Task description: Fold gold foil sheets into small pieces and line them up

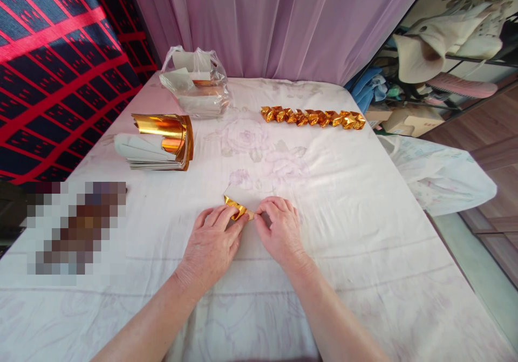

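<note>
A sheet of gold foil paper [232, 204] lies on the bed-like cloth surface in front of me, with a gold strip folded over along its near left edge and its pale back showing beyond. My left hand [214, 238] is closed on the folded strip, thumb and fingertips pressing it. The thumb and index finger of my right hand [280, 228] pinch the sheet's near corner, close to my left thumb. Part of the paper is hidden under both hands.
Curled gold foil sheets [162, 141] stand in a stack at the left. Behind them sits a clear plastic bag [198, 87] of more paper. Folded gold foil pieces [311, 117] form a row at the far right. A blurred patch [81, 227] covers something at left.
</note>
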`<state>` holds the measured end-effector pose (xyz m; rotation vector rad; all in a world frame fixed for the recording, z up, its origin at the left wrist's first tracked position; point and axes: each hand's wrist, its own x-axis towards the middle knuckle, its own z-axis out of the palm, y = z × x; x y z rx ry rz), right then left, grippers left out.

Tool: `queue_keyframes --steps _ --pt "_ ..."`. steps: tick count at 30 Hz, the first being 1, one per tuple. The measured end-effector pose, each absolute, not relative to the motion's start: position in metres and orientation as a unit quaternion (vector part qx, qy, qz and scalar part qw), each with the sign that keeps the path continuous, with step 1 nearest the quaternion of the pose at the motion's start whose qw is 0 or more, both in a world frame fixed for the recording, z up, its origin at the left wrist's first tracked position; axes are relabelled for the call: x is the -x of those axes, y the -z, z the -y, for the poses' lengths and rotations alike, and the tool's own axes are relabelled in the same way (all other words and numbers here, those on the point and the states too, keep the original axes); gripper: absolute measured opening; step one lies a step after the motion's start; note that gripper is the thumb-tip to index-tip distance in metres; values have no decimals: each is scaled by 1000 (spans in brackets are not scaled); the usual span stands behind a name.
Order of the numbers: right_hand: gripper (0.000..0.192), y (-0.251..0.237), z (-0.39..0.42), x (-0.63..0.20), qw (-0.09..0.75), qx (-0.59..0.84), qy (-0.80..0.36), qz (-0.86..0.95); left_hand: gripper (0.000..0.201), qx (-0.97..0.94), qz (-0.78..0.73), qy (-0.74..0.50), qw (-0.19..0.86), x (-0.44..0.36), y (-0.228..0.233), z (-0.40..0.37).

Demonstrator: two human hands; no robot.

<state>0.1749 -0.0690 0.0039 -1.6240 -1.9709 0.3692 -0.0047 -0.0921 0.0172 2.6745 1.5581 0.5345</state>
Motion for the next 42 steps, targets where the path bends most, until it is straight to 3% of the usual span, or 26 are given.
queue_keyframes --steps 11,22,42 --pt "9 -4 68 -175 268 614 -150 727 52 -864 -484 -137 -2 7 -18 92" --pt "10 -3 67 -177 266 612 -153 729 33 -872 -461 -161 32 17 -21 86" --pt "11 -2 67 -177 271 610 -156 728 30 -892 -414 -153 95 34 -21 77"
